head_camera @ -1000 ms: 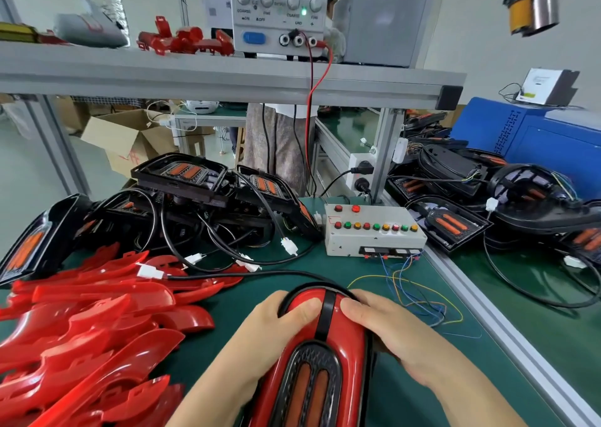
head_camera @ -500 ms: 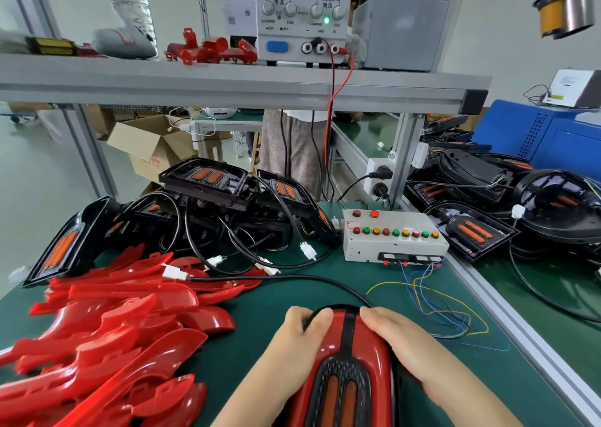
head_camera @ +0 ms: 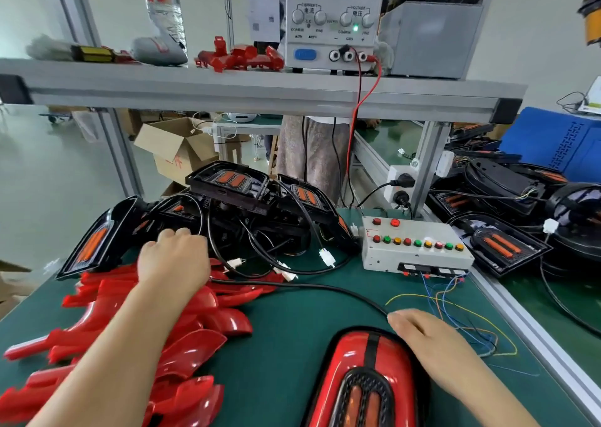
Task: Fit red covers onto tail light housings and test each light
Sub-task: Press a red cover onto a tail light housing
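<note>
A tail light with its red cover fitted (head_camera: 367, 378) lies on the green mat at the bottom centre, a black cable running from its far end. My right hand (head_camera: 426, 338) rests on its upper right edge, fingers curved over the rim. My left hand (head_camera: 174, 260) is stretched out over the heap of loose red covers (head_camera: 130, 345), its curled fingertips at the black housings (head_camera: 234, 195) piled behind; whether it holds anything is hidden. A grey test box (head_camera: 413, 247) with coloured buttons stands at centre right.
A power supply (head_camera: 331, 19) reading 12.00 sits on the aluminium shelf (head_camera: 260, 91) overhead, with red and black leads hanging down. More black housings (head_camera: 520, 218) are piled at the right behind a rail. Loose coloured wires (head_camera: 455, 316) trail from the test box.
My left hand has left the covered light and reached forward and left to the pile of housings. My right hand stays on the light. The camera has tilted up.
</note>
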